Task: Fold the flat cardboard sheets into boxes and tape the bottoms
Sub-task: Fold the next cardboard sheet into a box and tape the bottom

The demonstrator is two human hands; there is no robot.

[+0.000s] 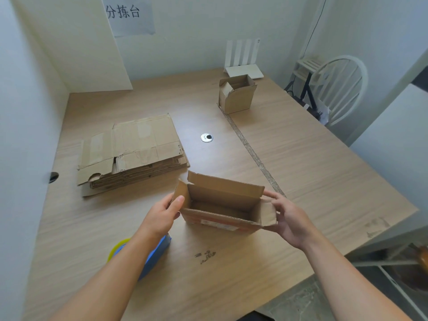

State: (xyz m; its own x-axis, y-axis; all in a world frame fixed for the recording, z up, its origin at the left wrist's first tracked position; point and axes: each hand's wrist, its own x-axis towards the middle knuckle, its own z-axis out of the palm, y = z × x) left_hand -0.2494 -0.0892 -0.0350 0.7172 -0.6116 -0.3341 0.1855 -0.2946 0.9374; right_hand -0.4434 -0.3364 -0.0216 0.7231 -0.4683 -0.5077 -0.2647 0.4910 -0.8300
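I hold the opened brown box [222,205] between my left hand [165,215] and right hand [288,218], each gripping an end flap, top flaps upright.

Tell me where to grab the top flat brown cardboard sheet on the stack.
On the top flat brown cardboard sheet, probably the near-left flap, approached from the near side: it juts past the stack beneath, so fingers can slide under and the thumb press on top.
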